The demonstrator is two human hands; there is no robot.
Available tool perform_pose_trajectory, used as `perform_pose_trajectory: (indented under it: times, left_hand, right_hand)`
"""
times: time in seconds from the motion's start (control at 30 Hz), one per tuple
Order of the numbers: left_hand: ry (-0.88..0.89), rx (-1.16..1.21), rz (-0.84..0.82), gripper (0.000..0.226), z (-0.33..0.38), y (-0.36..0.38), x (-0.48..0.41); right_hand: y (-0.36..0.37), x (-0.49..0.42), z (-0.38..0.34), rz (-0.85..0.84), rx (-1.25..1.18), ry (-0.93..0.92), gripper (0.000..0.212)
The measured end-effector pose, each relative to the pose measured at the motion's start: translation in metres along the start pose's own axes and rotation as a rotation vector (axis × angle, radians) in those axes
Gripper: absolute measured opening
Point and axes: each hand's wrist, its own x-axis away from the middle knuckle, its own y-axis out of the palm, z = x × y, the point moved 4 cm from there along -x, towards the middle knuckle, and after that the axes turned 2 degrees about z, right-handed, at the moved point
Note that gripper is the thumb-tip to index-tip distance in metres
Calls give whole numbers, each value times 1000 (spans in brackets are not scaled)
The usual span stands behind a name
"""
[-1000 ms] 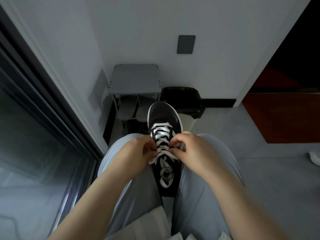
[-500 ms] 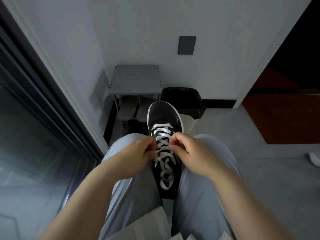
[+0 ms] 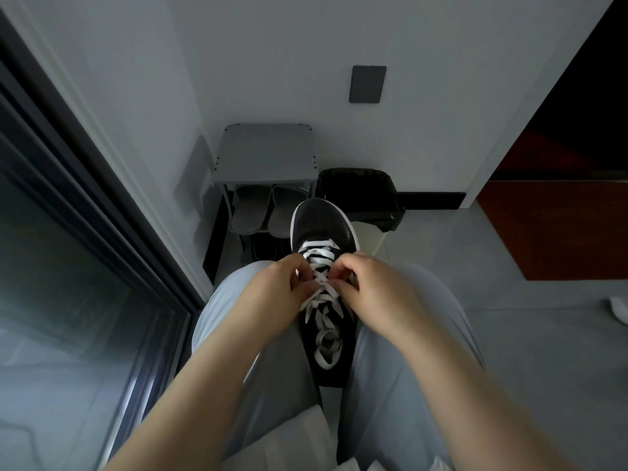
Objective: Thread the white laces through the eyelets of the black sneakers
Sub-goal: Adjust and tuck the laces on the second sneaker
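Black sneaker (image 3: 319, 222) lies between the person's thighs, unmoved since half a second ago. Both hands stay over its middle eyelets; left hand (image 3: 272, 294) and right hand (image 3: 377, 294), fingers curled, each pinch the white lace (image 3: 319, 256).

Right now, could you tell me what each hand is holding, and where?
Both the left hand and right hand pinch the white laces midway up the black sneaker.

Grey slippers (image 3: 250, 212) sit under a grey stool (image 3: 265, 154) beside a black-lined bin (image 3: 358, 190).
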Motion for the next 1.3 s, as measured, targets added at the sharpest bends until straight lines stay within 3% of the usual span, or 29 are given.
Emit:
perform_pose_trajectory:
  times: [0.23,0.4,0.67,0.87,0.97,1.07,1.2,1.3]
  left_hand:
    - [39,39,-1,10,6,-7,4]
    - [-6,96,13,9,-10,-3,-5]
    - [30,32,73,7,-13,7,-18]
    - [94,72,33,9,-12,-2,-18]
    - [49,62,31,5,-18,-1,-20]
    - [-5,103,131,8,-22,0,-26]
    - [26,23,144,10,-18,7,-33]
    - [49,37,124,7,-18,5,-34]
  right_hand:
    - [-2,0,-2,11,-357,-42,9]
    - [-9,-8,7,167,-240,24,9]
    - [2,-17,4,52,-28,19,6]
    - [-5,-17,1,37,-293,-53,7]
    - [-6,-21,3,85,-284,7,11]
    - [-8,-29,5,185,-231,26,12]
    - [3,-36,2,85,-97,-9,3]
    - [2,-32,-1,116,-223,-84,3]
